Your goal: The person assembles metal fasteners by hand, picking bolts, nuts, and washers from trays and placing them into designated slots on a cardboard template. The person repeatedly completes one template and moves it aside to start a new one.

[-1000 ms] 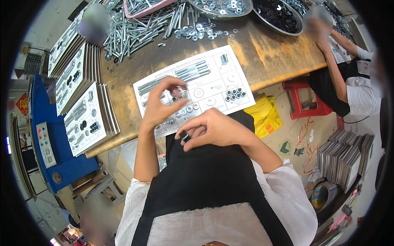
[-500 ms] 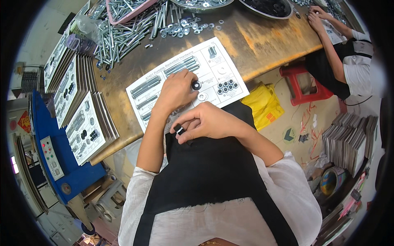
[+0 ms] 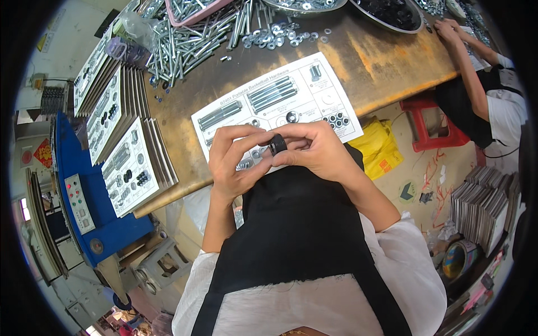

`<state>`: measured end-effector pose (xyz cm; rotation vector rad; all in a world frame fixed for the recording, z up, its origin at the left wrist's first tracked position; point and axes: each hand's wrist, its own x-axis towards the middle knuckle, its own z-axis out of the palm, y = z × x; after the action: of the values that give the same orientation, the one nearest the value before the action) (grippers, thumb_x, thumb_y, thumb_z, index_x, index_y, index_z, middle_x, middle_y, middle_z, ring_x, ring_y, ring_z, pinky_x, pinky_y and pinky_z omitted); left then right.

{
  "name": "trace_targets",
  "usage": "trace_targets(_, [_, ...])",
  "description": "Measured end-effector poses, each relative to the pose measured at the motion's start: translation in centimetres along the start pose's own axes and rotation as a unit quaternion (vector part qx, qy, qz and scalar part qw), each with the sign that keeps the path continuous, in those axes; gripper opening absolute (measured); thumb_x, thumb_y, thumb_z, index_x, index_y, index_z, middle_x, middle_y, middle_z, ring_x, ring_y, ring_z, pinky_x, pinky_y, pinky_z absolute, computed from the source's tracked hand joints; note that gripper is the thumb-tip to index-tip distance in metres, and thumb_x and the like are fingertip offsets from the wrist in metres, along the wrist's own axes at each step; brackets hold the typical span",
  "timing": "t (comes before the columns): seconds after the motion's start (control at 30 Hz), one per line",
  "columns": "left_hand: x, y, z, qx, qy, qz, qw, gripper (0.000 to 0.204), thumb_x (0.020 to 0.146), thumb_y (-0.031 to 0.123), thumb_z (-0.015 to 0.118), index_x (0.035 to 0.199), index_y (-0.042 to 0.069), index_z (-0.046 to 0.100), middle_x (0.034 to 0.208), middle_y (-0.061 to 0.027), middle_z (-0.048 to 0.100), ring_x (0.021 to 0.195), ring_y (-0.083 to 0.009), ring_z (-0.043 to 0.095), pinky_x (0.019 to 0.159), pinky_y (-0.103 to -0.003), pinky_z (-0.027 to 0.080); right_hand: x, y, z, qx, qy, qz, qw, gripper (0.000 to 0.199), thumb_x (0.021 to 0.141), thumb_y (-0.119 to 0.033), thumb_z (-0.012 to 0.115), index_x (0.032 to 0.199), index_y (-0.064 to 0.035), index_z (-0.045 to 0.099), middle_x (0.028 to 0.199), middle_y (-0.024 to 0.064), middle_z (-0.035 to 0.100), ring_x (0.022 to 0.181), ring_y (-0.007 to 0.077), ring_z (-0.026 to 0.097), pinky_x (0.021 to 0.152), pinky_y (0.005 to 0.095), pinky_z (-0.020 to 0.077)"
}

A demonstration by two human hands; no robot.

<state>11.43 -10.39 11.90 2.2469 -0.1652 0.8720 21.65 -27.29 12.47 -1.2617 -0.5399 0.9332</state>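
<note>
My left hand [image 3: 228,162] and my right hand [image 3: 320,150] meet above the near edge of the table. Between their fingertips they pinch a small black ring-shaped piece [image 3: 277,144]; its far side is hidden by the fingers. Beneath and beyond them lies a white printed card [image 3: 350,126] with pictures of bolts, nuts and washers. A black washer [image 3: 292,116] shows on the card just past my fingers; I cannot tell whether it is loose or printed. My hands cover the card's near middle.
Loose bolts [image 3: 188,47] and washers [image 3: 280,39] are heaped at the back, beside a pink tray [image 3: 196,14] and a metal bowl of black parts [image 3: 392,14]. Stacked printed cards [image 3: 131,171] stand at left. Another person's hands [image 3: 451,31] work at far right, near a red stool [image 3: 428,126].
My left hand has come back from the card to meet my right hand, and both now grip the black piece. The whole view has shifted slightly, so the table appears further right.
</note>
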Motion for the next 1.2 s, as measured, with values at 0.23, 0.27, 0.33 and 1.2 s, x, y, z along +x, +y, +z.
trace_targets(0.23, [-0.6, -0.6, -0.2, -0.081, -0.046, -0.051, 0.994, 0.04, 0.059, 0.006, 0.076, 0.097, 0.002, 0.067, 0.097, -0.0111, 0.064, 0.087, -0.0246, 0.062, 0.076, -0.032, 0.05, 0.1, 0.9, 0.1, 0.081, -0.055, 0.022, 0.995, 0.032, 0.082, -0.006, 0.076, 0.111, 0.0048, 0.067, 0.091, 0.0083, 0.071, 0.083, 0.0106, 0.068, 0.074, 0.0228, 0.0545])
trace_targets(0.27, [-0.8, -0.8, 0.0, -0.093, -0.048, -0.064, 0.992, 0.039, 0.06, 0.006, 0.076, 0.097, 0.002, 0.067, 0.097, -0.0111, 0.064, 0.087, -0.0243, 0.062, 0.077, -0.032, 0.049, 0.2, 1.1, 0.1, 0.084, -0.059, 0.026, 0.994, 0.032, 0.082, -0.003, 0.073, 0.113, 0.0054, 0.066, 0.094, 0.0097, 0.071, 0.083, 0.0118, 0.068, 0.075, 0.0234, 0.0554])
trace_targets(0.33, [-1.0, -1.3, 0.3, -0.115, -0.051, -0.084, 0.988, 0.038, 0.061, 0.007, 0.075, 0.098, 0.001, 0.066, 0.097, -0.011, 0.063, 0.089, -0.0237, 0.061, 0.079, -0.033, 0.049, 0.4, 1.4, -0.1, 0.086, -0.066, 0.029, 0.994, 0.034, 0.083, 0.004, 0.068, 0.117, 0.0066, 0.064, 0.101, 0.0125, 0.07, 0.083, 0.0143, 0.069, 0.076, 0.0247, 0.057])
trace_targets(1.2, [0.7, -4.6, 3.8, 0.164, -0.266, -0.129, 0.941, 0.033, 0.069, 0.016, 0.075, 0.099, 0.009, 0.064, 0.096, -0.0052, 0.062, 0.094, -0.0264, 0.054, 0.086, -0.037, 0.037, 0.0, 2.3, -0.4, 0.023, -0.269, 0.156, 0.95, 0.027, 0.085, -0.007, 0.072, 0.111, 0.0009, 0.069, 0.077, 0.0023, 0.069, 0.069, 0.004, 0.061, 0.067, 0.0176, 0.0478])
